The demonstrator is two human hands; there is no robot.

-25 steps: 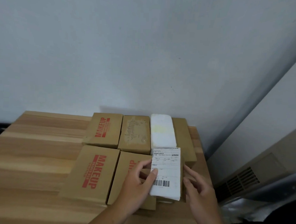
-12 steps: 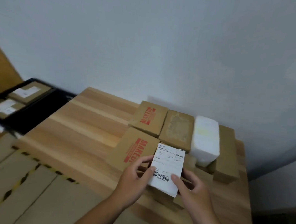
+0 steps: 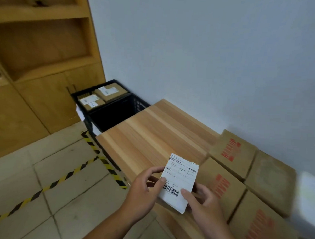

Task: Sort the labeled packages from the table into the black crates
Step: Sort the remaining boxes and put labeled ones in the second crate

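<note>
Two bare hands show, the left hand [image 3: 143,188] and the right hand [image 3: 204,201]; both are uncovered from fingertips to wrist; the fingers are slender, with short-trimmed nails, clearest on the right thumb [image 3: 184,192]; the left forearm [image 3: 110,223] is bare along the whole stretch in view, down to the bottom edge; the right forearm [image 3: 218,234] is bare too, only a short stretch past the wrist showing; slight blur softens finer detail.
</note>
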